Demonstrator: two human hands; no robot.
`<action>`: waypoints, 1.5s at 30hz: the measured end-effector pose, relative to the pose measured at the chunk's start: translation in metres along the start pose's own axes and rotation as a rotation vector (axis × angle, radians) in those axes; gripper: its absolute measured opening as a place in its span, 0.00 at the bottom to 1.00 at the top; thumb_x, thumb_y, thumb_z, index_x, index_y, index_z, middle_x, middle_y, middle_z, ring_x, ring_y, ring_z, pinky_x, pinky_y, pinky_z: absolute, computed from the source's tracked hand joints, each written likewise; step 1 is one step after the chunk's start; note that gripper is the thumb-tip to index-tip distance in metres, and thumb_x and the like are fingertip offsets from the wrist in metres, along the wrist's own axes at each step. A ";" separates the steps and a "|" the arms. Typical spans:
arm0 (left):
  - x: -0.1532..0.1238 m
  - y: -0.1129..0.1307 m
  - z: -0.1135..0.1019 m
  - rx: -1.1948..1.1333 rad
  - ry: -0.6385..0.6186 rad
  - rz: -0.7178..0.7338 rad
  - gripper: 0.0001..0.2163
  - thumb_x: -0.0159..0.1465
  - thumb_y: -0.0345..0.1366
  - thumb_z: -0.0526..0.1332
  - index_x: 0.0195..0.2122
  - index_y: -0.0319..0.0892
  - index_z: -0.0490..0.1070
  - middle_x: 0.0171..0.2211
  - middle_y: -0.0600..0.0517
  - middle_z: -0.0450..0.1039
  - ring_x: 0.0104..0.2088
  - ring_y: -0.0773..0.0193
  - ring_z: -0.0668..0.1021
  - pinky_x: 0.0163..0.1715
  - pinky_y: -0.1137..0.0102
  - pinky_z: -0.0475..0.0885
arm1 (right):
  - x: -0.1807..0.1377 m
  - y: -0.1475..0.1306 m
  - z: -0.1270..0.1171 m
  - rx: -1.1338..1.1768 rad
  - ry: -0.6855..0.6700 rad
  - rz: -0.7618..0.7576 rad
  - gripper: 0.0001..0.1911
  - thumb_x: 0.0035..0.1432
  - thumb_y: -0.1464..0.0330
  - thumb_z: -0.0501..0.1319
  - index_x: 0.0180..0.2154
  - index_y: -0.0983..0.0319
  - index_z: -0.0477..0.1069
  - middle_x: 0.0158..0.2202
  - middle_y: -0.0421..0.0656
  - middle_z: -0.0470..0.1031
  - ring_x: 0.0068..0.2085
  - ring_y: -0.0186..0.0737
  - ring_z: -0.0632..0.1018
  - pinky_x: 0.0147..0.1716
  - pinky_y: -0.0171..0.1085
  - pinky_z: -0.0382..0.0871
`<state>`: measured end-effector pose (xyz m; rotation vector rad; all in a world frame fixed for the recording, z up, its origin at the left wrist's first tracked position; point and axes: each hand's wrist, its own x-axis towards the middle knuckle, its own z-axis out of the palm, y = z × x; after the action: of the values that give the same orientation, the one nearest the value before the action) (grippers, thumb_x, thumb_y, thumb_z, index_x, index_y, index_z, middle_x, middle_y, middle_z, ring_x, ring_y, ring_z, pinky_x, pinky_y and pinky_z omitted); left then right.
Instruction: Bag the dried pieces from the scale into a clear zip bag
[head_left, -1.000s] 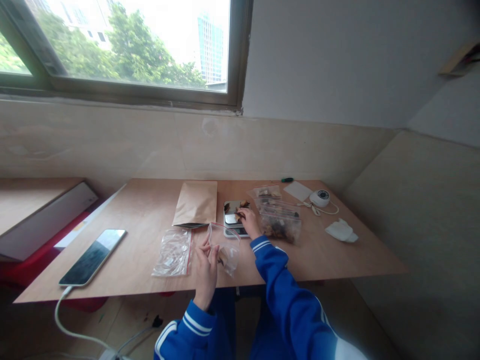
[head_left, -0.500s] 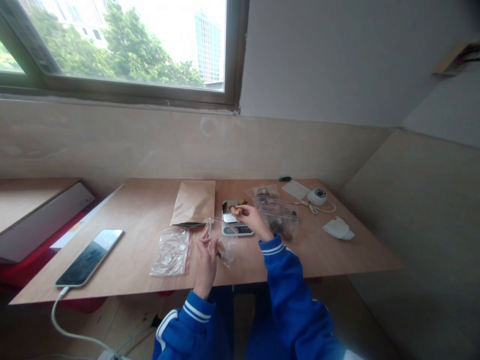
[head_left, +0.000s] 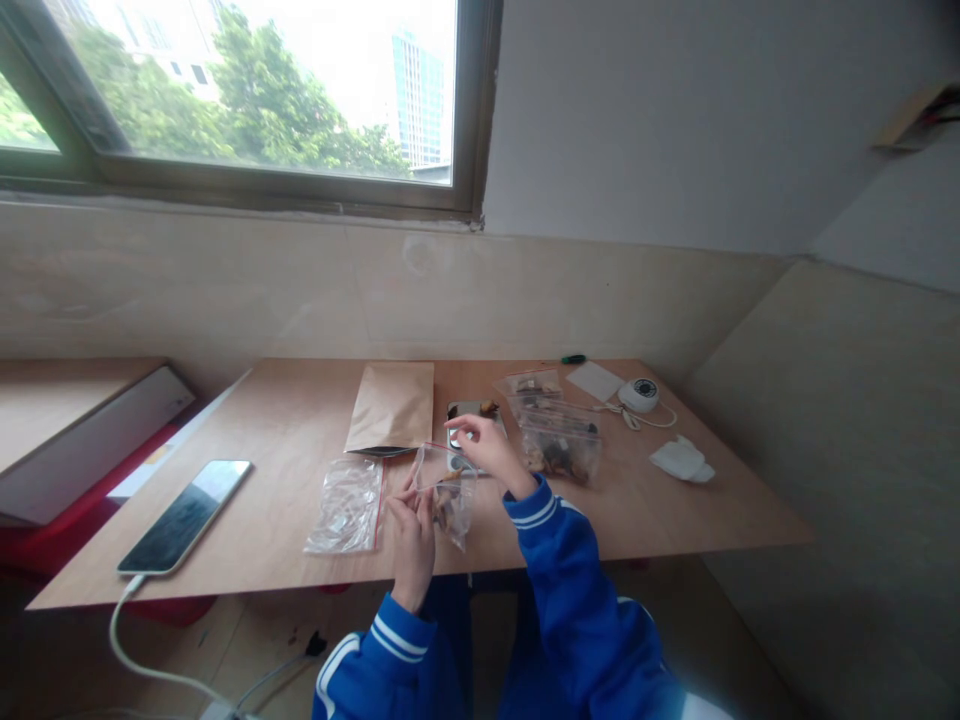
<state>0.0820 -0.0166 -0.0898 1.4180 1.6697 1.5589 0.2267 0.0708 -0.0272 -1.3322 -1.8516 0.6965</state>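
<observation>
My left hand (head_left: 414, 530) holds the near rim of a small clear zip bag (head_left: 448, 492) with brown pieces inside, lifted just above the wooden table (head_left: 285, 450). My right hand (head_left: 484, 445) is over the bag's open mouth, fingers pinched together at its far rim; whether a piece is in them I cannot tell. Behind it lies a small scale (head_left: 469, 425) with a shiny plate and a few brown bits at its far edge. A larger clear bag of brown pieces (head_left: 561, 443) stands right of the scale.
A flat empty zip bag (head_left: 346, 505) lies left of my hands, a kraft paper pouch (head_left: 393, 407) behind it. A tablet (head_left: 186, 513) on a white cable lies at the left. Another small bag (head_left: 531, 382), a white round device (head_left: 639, 395) and a crumpled tissue (head_left: 682, 462) sit to the right.
My right hand left the scale plate and came back toward me, carrying a brown piece, to the mouth of the bag in my left hand. The left hand kept holding the bag.
</observation>
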 end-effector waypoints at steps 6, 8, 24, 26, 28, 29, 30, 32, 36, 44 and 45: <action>-0.001 -0.002 -0.006 -0.025 0.052 -0.040 0.13 0.61 0.47 0.55 0.33 0.44 0.57 0.40 0.43 0.70 0.49 0.52 0.73 0.42 0.58 0.73 | 0.020 0.058 0.005 -0.363 0.177 0.090 0.15 0.52 0.74 0.58 0.44 0.63 0.72 0.43 0.51 0.74 0.47 0.50 0.71 0.49 0.47 0.61; -0.002 0.000 -0.006 -0.023 0.053 -0.048 0.13 0.61 0.48 0.55 0.33 0.44 0.57 0.41 0.42 0.70 0.48 0.51 0.74 0.41 0.57 0.73 | 0.019 0.067 0.011 -0.369 0.153 0.086 0.14 0.51 0.75 0.60 0.41 0.61 0.73 0.42 0.50 0.75 0.46 0.51 0.70 0.49 0.48 0.61; 0.004 0.003 -0.010 -0.145 0.068 -0.163 0.16 0.61 0.50 0.55 0.36 0.43 0.55 0.43 0.38 0.71 0.44 0.53 0.77 0.37 0.59 0.75 | 0.042 0.026 -0.005 -0.035 0.085 -0.115 0.15 0.60 0.67 0.54 0.47 0.61 0.71 0.48 0.48 0.73 0.50 0.40 0.72 0.49 0.39 0.64; 0.003 0.005 -0.011 -0.132 0.071 -0.159 0.16 0.60 0.50 0.55 0.36 0.43 0.55 0.44 0.36 0.71 0.46 0.52 0.77 0.39 0.58 0.74 | 0.052 0.045 0.009 -0.237 0.050 -0.125 0.20 0.57 0.71 0.56 0.52 0.62 0.68 0.54 0.50 0.68 0.55 0.43 0.67 0.55 0.43 0.58; 0.003 0.006 -0.011 -0.128 0.074 -0.157 0.16 0.60 0.50 0.55 0.35 0.43 0.56 0.45 0.36 0.71 0.47 0.52 0.76 0.41 0.58 0.74 | 0.059 0.059 0.022 -0.419 -0.036 -0.127 0.23 0.55 0.72 0.59 0.54 0.62 0.66 0.56 0.49 0.66 0.57 0.45 0.65 0.56 0.43 0.56; 0.003 0.006 -0.011 -0.128 0.078 -0.161 0.16 0.59 0.50 0.55 0.35 0.43 0.56 0.45 0.37 0.71 0.47 0.52 0.76 0.41 0.58 0.73 | 0.060 0.063 0.027 -0.482 -0.067 -0.121 0.22 0.55 0.72 0.59 0.53 0.61 0.67 0.55 0.49 0.67 0.56 0.45 0.65 0.55 0.43 0.57; 0.003 0.006 -0.012 -0.129 0.083 -0.165 0.16 0.59 0.50 0.56 0.35 0.43 0.56 0.45 0.37 0.71 0.47 0.52 0.76 0.41 0.58 0.73 | 0.061 0.066 0.031 -0.525 -0.078 -0.108 0.20 0.55 0.72 0.59 0.52 0.61 0.69 0.53 0.48 0.69 0.54 0.45 0.66 0.54 0.43 0.58; 0.003 0.006 -0.012 -0.132 0.095 -0.170 0.16 0.59 0.50 0.57 0.36 0.43 0.57 0.45 0.38 0.71 0.47 0.52 0.76 0.42 0.58 0.73 | 0.061 0.068 0.033 -0.563 -0.064 -0.077 0.14 0.58 0.72 0.57 0.46 0.61 0.73 0.47 0.48 0.73 0.50 0.45 0.68 0.51 0.42 0.59; 0.005 0.005 -0.015 -0.111 0.109 -0.186 0.16 0.58 0.50 0.57 0.35 0.43 0.57 0.39 0.43 0.71 0.43 0.53 0.77 0.38 0.58 0.74 | 0.054 0.067 0.027 -0.604 -0.044 -0.042 0.11 0.61 0.70 0.54 0.40 0.60 0.76 0.41 0.47 0.75 0.46 0.45 0.70 0.47 0.41 0.60; 0.007 0.008 -0.012 -0.125 0.103 -0.184 0.18 0.57 0.53 0.57 0.34 0.43 0.57 0.39 0.44 0.71 0.40 0.54 0.77 0.35 0.62 0.74 | 0.047 0.070 0.016 -0.660 -0.052 -0.030 0.08 0.59 0.70 0.58 0.37 0.61 0.76 0.41 0.47 0.74 0.47 0.46 0.69 0.47 0.42 0.59; 0.007 0.008 -0.012 -0.126 0.110 -0.177 0.18 0.57 0.53 0.57 0.34 0.43 0.57 0.39 0.44 0.71 0.41 0.54 0.77 0.36 0.62 0.74 | 0.047 0.070 0.016 -0.657 -0.046 -0.030 0.07 0.58 0.70 0.59 0.36 0.61 0.76 0.40 0.47 0.74 0.47 0.46 0.69 0.47 0.42 0.59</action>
<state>0.0721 -0.0174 -0.0769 1.1085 1.6768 1.6347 0.2433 0.1372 -0.0792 -1.6862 -2.2348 0.0859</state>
